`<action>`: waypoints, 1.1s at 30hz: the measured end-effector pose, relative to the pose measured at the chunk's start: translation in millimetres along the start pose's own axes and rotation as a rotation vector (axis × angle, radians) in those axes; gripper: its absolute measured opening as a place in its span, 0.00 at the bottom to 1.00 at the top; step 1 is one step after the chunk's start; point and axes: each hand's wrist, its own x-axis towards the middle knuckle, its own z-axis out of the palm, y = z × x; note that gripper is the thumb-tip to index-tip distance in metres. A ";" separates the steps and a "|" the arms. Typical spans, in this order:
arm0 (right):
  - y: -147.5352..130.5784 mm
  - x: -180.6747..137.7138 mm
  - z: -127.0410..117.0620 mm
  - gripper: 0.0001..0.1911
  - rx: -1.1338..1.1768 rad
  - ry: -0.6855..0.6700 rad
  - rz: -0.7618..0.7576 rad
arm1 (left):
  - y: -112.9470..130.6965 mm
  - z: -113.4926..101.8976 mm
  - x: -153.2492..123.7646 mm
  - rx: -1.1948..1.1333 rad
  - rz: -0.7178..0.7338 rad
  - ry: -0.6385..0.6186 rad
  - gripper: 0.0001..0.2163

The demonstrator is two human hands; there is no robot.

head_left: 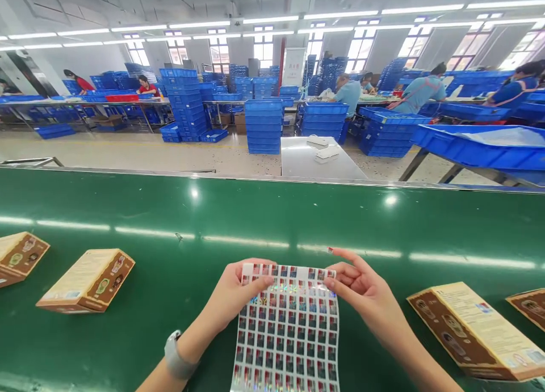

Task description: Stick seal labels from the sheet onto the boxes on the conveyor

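Observation:
A sheet of small shiny square stickers (pixel 289 329) hangs between my hands above the green belt. My left hand (pixel 240 290) pinches its upper left edge, thumb on the front. With thumb and fingers, my right hand (pixel 357 284) grips the upper right corner. Its index finger is stretched out, and one small sticker (pixel 330 250) clings to that fingertip. Several spots in the sheet's top row are bare. To the right of my right hand lies a brown and cream box (pixel 472 329); another such box (pixel 87 281) lies left of my left hand.
The green conveyor belt (pixel 170 199) runs across in front of me. More boxes lie at its far left (pixel 21 258) and right edge (pixel 530 306). Beyond stand a white table (pixel 319 156), stacked blue crates (pixel 264 125) and several people at work benches.

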 end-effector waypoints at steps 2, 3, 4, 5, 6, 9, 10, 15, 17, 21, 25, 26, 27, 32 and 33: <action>1.4 -1.9 2.2 0.23 0.016 -0.016 0.008 | -3.3 -1.9 -4.7 0.015 -0.033 -0.010 0.17; 1.1 -2.3 3.0 0.23 0.018 -0.018 0.015 | -4.3 -2.4 -6.7 0.020 -0.044 -0.007 0.18; 0.3 -2.7 3.5 0.24 0.017 -0.015 0.024 | -5.0 -2.5 -8.3 0.023 -0.053 -0.002 0.18; -0.6 -3.0 3.7 0.24 0.015 -0.009 0.032 | -5.3 -2.4 -9.4 0.025 -0.060 0.003 0.19; -1.6 -3.3 3.5 0.24 0.014 0.000 0.040 | -5.3 -2.0 -10.0 0.026 -0.065 0.009 0.19; -3.0 -5.2 2.3 0.25 -0.005 0.038 0.062 | -5.4 -0.5 -10.2 0.032 -0.072 0.020 0.20; -3.0 -5.9 1.9 0.26 -0.014 0.046 0.066 | -5.7 -0.2 -10.0 0.033 -0.072 0.023 0.20; -2.4 -8.6 1.7 0.30 -0.017 0.051 0.067 | -10.9 1.2 -8.0 0.044 -0.053 0.024 0.20; -2.5 -9.0 2.8 0.34 0.015 0.037 0.088 | -13.6 2.4 -7.2 0.053 -0.042 0.021 0.20; -1.5 -10.0 8.0 0.33 0.048 0.020 0.094 | -15.3 3.2 -7.6 0.085 -0.004 0.017 0.20; 0.6 -11.1 14.0 0.25 0.057 0.072 0.026 | -12.6 2.8 -10.6 0.120 0.038 0.016 0.21; 0.6 -11.5 15.1 0.25 0.059 0.081 0.016 | -11.9 3.1 -11.4 0.129 0.047 0.017 0.21; 0.1 -11.9 16.1 0.24 0.058 0.090 0.011 | -11.2 3.6 -12.1 0.137 0.056 0.019 0.22; -7.5 -15.1 21.8 0.30 0.040 0.123 0.060 | -7.9 7.7 -14.5 0.170 0.093 0.045 0.21; -9.2 -15.7 23.2 0.33 0.047 0.120 0.079 | -7.2 8.5 -14.9 0.175 0.097 0.046 0.21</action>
